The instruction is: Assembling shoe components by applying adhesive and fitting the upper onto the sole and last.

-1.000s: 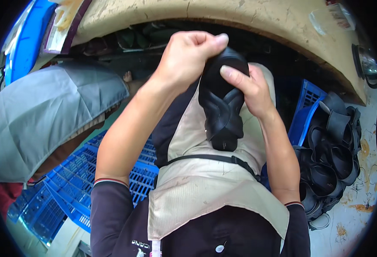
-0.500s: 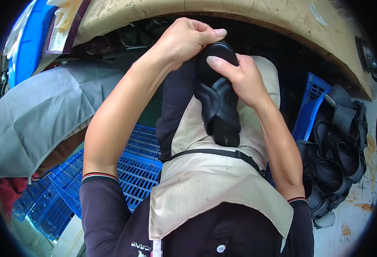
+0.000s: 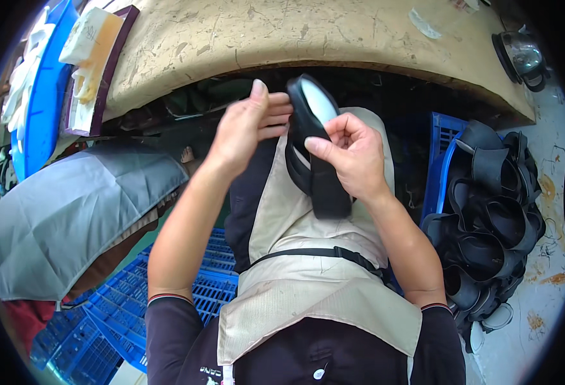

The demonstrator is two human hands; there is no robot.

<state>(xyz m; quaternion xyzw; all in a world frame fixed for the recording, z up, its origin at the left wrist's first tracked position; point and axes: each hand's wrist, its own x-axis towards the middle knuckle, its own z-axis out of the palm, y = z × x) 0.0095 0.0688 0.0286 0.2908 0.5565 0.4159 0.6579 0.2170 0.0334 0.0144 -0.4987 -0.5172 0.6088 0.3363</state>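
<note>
My right hand (image 3: 358, 157) grips a black sandal (image 3: 331, 192) by its side, thumb on one face and fingers round the edge. The sandal is tipped on its side above my lap, and a white surface shows near its far end. A wide black strap loops out on its left. Beside that far end, my left hand (image 3: 247, 125) is open, fingers stretched toward the sandal and thumb raised. Its fingertips reach the sandal's edge; whether they touch it I cannot tell. The sandal is slightly blurred.
A scuffed tan worktable (image 3: 263, 38) curves across the front. Several black sandal pieces (image 3: 487, 218) pile at the right beside a blue crate (image 3: 437, 160). Blue plastic crates (image 3: 128, 314) lie at lower left, near a grey cloth (image 3: 77, 212). A blue tray (image 3: 42, 96) stands far left.
The sandal has turned onto its side, exposing the white surface. My left hand has come off its far end, moved left and nearer, and opened. My right hand keeps hold.
</note>
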